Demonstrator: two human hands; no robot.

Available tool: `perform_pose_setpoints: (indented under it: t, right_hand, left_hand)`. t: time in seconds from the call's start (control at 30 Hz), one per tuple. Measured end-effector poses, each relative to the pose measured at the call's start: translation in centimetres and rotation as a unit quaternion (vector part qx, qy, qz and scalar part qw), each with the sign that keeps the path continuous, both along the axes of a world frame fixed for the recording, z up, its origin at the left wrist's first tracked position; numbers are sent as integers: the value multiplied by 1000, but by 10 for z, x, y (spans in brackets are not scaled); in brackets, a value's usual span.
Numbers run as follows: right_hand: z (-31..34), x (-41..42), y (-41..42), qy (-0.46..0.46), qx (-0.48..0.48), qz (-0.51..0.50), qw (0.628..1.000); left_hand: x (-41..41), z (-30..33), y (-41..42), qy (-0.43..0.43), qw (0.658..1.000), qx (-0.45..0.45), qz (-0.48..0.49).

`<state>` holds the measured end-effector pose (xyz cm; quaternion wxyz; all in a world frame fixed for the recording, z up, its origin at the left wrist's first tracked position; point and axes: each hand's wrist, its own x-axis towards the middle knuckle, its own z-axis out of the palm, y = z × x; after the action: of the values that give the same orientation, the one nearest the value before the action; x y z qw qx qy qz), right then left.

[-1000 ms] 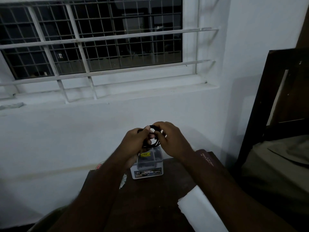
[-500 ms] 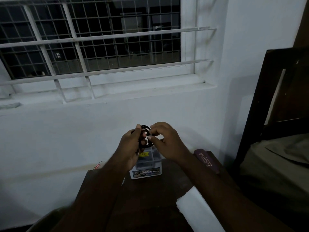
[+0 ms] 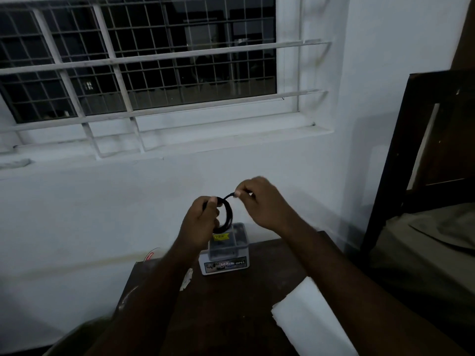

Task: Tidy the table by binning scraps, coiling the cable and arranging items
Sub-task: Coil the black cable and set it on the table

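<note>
cable: black, looped in a small coil, in my left hand
loose end: pinched in my right hand

**A dim room in a home**

A barred window with white painted grilles and wire mesh sits in a plain white plastered wall, dark outside. Below it stands a small dark brown wooden worktop. To the right, a dark wooden bed frame rises over a bed with an olive-grey sheet, marking a bedroom.
</note>
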<state>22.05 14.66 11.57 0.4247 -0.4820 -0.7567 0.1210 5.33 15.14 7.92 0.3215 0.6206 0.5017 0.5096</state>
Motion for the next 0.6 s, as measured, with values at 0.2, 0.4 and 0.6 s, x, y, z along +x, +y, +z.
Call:
perform_pose_setpoints:
  t: [0.2, 0.4, 0.6]
  right_hand:
    - [1, 15, 11, -157, 208, -45, 964]
    - [-11, -7, 10, 116, -6, 66, 991]
    - [-20, -1, 1, 351, -315, 189, 861]
  left_hand:
    - [-6, 15, -13, -289, 911, -172, -239]
    - [5, 21, -13, -290, 925, -131, -209]
    - [6, 15, -6, -81, 996, -20, -13]
